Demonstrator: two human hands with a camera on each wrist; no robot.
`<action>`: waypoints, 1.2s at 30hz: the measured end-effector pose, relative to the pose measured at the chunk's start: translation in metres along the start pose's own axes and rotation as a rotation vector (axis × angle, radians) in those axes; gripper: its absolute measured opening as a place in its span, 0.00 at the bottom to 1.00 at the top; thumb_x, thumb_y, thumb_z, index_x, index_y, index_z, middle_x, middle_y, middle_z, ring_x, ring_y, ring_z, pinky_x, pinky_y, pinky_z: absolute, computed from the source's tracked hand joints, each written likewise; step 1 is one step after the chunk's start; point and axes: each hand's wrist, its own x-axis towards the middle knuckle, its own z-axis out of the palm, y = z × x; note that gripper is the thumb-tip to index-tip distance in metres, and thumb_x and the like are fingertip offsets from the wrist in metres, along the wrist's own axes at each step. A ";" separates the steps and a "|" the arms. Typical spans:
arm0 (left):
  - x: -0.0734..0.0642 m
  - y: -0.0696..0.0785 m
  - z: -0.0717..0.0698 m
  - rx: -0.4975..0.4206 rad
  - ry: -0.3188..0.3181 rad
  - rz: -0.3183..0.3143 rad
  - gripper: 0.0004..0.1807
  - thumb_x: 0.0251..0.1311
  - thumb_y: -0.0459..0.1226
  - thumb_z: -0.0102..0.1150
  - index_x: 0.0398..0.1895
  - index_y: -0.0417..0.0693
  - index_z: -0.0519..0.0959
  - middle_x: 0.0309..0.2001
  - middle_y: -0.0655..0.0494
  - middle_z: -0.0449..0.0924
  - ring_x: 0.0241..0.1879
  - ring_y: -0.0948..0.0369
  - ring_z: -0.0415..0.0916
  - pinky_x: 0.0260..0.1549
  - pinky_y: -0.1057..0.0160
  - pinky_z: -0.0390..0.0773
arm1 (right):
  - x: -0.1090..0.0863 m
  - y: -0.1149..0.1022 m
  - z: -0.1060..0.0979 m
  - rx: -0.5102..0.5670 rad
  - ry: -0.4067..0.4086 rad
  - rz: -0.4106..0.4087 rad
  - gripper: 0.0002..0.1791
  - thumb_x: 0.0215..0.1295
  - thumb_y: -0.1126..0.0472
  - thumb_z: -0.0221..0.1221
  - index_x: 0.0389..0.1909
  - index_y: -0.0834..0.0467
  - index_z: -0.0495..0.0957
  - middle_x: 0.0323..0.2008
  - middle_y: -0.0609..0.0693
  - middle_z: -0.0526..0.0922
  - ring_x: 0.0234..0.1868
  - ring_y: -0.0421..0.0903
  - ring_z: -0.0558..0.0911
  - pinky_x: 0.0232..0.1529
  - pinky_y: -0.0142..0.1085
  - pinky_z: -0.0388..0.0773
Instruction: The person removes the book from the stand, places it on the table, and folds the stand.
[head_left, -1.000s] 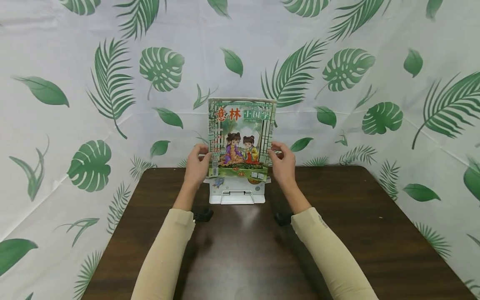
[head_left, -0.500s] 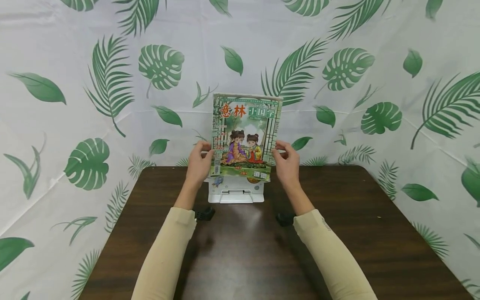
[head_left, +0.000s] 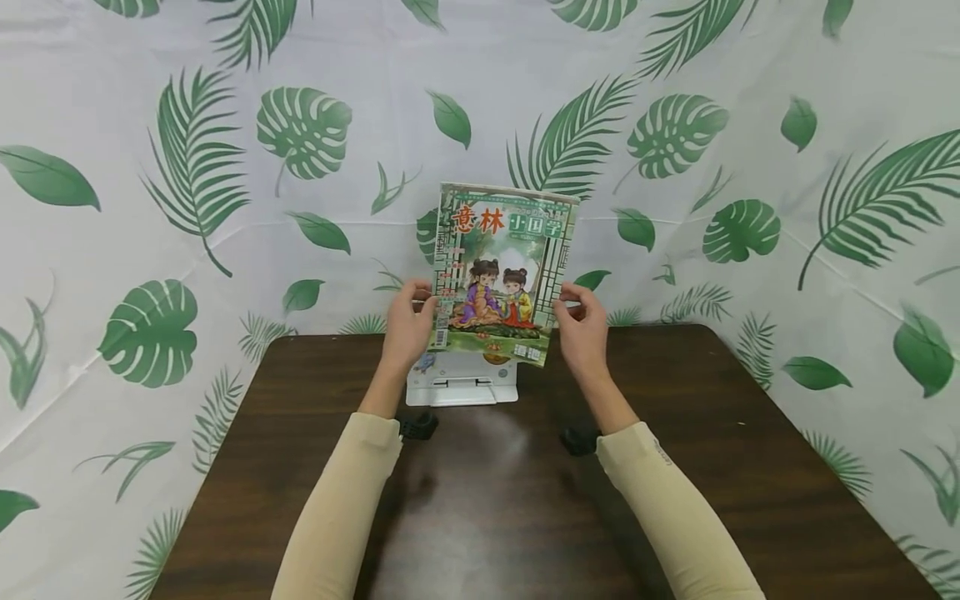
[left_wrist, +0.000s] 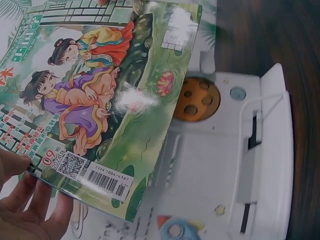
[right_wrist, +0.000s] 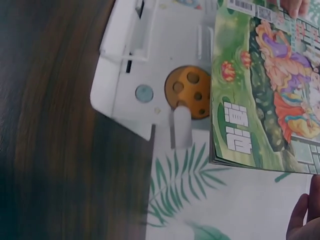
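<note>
A green illustrated magazine (head_left: 498, 279) is held up, slightly tilted, between both hands. My left hand (head_left: 409, 327) pinches its left edge, thumb (left_wrist: 15, 164) on the cover and fingers behind. On the opposite edge, my right hand (head_left: 583, 330) grips the magazine, its fingers partly hidden behind. Behind and below the magazine stands a white book stand (head_left: 461, 390) with a ledge and wire clips, decorated with a planet and a rocket. In the right wrist view the magazine (right_wrist: 270, 85) hangs apart from the stand (right_wrist: 150, 70), and only part of the right hand (right_wrist: 307, 215) shows.
The stand rests near the far edge of a dark brown wooden table (head_left: 480, 500). A white cloth with green leaves (head_left: 375, 108) hangs behind the table and along its sides. Black wrist cameras (head_left: 417, 426) sit under both forearms.
The magazine has moved right and a little upward relative to the stand, tilting more clockwise, with both hands following. More of it stands clear of the stand. The head view has shifted slightly.
</note>
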 end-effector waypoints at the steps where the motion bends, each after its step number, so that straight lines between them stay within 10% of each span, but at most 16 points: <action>1: 0.000 0.000 0.002 0.003 0.000 0.001 0.14 0.82 0.37 0.53 0.64 0.43 0.75 0.58 0.40 0.80 0.58 0.44 0.80 0.61 0.43 0.80 | 0.000 0.000 -0.002 -0.001 0.002 -0.007 0.17 0.78 0.60 0.64 0.63 0.57 0.84 0.54 0.61 0.84 0.39 0.41 0.79 0.39 0.31 0.75; 25: -0.003 0.012 0.083 -0.035 0.020 0.142 0.13 0.79 0.33 0.57 0.61 0.41 0.82 0.49 0.42 0.85 0.51 0.47 0.85 0.56 0.49 0.83 | -0.016 -0.019 -0.073 -0.117 0.083 0.050 0.19 0.76 0.66 0.58 0.64 0.66 0.81 0.51 0.54 0.82 0.38 0.34 0.80 0.37 0.26 0.74; 36: -0.015 0.020 0.115 -0.047 -0.070 0.149 0.14 0.79 0.34 0.56 0.62 0.43 0.82 0.50 0.45 0.85 0.50 0.50 0.84 0.55 0.51 0.83 | -0.023 0.015 -0.113 -0.183 0.184 0.035 0.16 0.75 0.65 0.60 0.60 0.62 0.81 0.45 0.39 0.79 0.41 0.35 0.78 0.41 0.25 0.73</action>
